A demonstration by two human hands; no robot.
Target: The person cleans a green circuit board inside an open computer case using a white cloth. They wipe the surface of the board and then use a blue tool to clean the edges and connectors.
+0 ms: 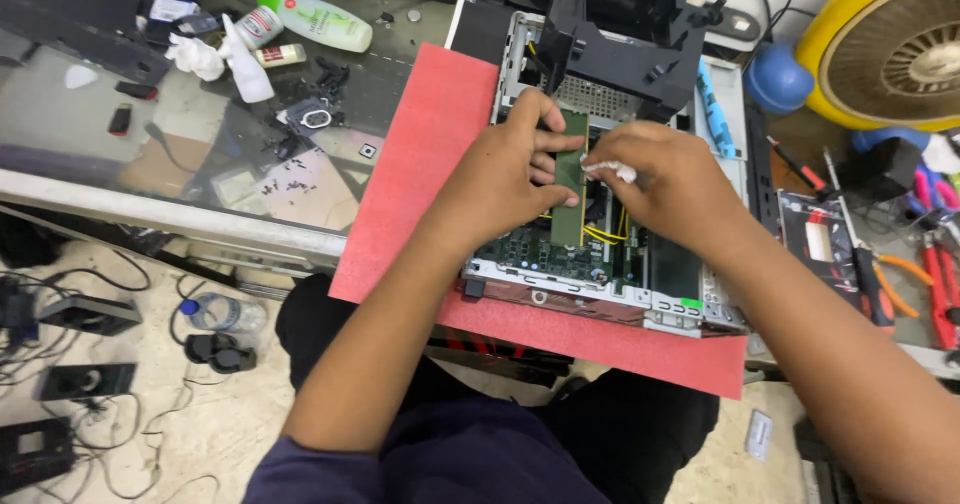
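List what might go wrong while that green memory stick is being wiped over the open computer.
1. The left hand pinches the green memory stick by its edges while the right hand rubs it with a white wipe; hard rubbing may flex it.
2. The yellow wires lie just beneath and could snag.
3. The open computer case overhangs the red mat near the table edge and might shift.

The mat (420, 164) under the computer case (600, 299) looks like matt red foam. The case is bare grey metal; its shroud (620, 44) is matt black plastic. The green memory stick (570, 204) has a dull finish. The table (120, 134) top is glossy glass. The bottle (315, 19) is smooth plastic.
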